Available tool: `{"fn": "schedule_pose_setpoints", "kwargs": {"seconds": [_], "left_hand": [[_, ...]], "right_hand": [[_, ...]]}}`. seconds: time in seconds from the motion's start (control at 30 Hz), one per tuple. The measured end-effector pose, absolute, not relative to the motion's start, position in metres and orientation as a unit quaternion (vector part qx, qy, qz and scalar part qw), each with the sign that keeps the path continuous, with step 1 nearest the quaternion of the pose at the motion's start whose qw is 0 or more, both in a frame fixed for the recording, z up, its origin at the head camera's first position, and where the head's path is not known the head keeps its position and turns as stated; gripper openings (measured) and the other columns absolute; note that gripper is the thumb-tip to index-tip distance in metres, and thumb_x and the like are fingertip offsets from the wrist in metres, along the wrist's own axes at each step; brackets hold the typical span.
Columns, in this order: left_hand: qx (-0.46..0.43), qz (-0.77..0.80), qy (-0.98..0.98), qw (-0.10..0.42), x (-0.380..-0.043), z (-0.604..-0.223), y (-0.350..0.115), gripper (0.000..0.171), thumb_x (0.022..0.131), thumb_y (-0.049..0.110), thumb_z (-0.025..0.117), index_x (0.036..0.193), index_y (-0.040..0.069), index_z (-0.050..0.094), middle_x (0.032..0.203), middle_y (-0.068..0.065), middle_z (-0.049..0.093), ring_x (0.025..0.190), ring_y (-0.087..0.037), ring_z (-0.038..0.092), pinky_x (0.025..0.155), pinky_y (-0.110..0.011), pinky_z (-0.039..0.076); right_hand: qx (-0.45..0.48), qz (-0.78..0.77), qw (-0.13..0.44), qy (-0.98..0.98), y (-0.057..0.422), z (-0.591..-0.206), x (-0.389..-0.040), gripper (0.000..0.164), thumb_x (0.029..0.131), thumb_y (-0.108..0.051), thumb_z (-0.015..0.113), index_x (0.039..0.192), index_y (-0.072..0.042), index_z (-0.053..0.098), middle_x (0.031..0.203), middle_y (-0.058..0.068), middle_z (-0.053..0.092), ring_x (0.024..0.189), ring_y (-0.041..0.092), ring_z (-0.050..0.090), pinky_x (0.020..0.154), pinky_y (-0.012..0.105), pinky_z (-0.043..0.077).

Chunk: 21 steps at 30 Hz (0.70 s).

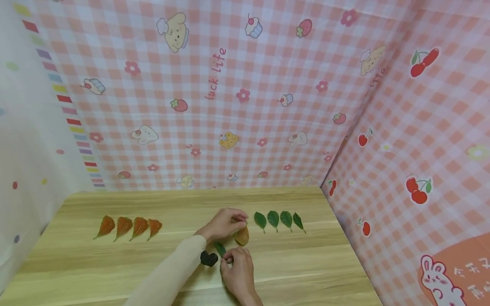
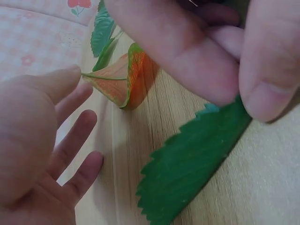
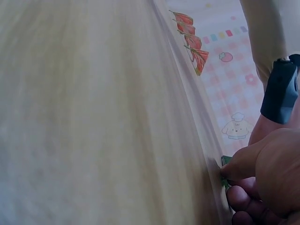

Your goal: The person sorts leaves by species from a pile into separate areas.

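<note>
My left hand (image 1: 226, 223) pinches the stem tip of a curled orange leaf with green edges (image 2: 112, 84) between thumb and index finger; the other fingers are spread. In the head view that orange leaf (image 1: 242, 237) hangs just below the fingertips. Nearer to the body, my right hand (image 1: 239, 272) pinches a saw-edged green leaf (image 2: 192, 161) at one end, its blade pointing away from the fingers. The right wrist view shows only a sliver of this green leaf (image 3: 227, 161), most of it covered by the fingers.
Several orange leaves (image 1: 123, 227) lie in a row at the table's left. Several green leaves (image 1: 273, 219) form another row right of the hands. A black band (image 3: 280, 91) circles the left wrist. Checked cloth (image 1: 229, 114) walls the wooden table (image 1: 183, 195).
</note>
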State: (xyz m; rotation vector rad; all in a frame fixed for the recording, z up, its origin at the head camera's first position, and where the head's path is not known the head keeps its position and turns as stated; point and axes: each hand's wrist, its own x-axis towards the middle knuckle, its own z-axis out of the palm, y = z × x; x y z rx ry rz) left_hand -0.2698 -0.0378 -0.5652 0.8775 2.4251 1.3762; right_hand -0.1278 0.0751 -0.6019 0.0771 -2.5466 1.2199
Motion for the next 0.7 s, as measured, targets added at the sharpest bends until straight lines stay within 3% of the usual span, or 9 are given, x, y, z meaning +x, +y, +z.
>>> {"fn": "schedule_pose_setpoints", "kwargs": {"seconds": [0.4,0.7], "left_hand": [[0.282,0.46,0.838,0.086,-0.2695,-0.5714,-0.0315,0.023,0.106,0.009,0.08,0.127,0.001,0.08,0.112,-0.009,0.087,0.107,-0.026,0.082,0.1,-0.045,0.067],[0.279,0.462,0.838,0.079,-0.2706,-0.5739,-0.0354,0.02,0.105,0.008,0.081,0.124,0.002,0.082,0.11,-0.009,0.087,0.104,-0.023,0.083,0.097,-0.039,0.067]], "right_hand": [[0.03,0.424,0.154,-0.892,0.0751,-0.6023,-0.1278,0.019,0.083,0.002,0.088,0.079,-0.014,0.078,0.077,-0.004,0.069,0.079,0.005,0.056,0.075,0.022,0.047],[0.031,0.421,0.159,-0.893,0.0749,-0.6022,-0.1272,0.019,0.082,0.002,0.089,0.079,-0.014,0.078,0.076,-0.004,0.068,0.079,0.003,0.053,0.074,0.023,0.047]]}}
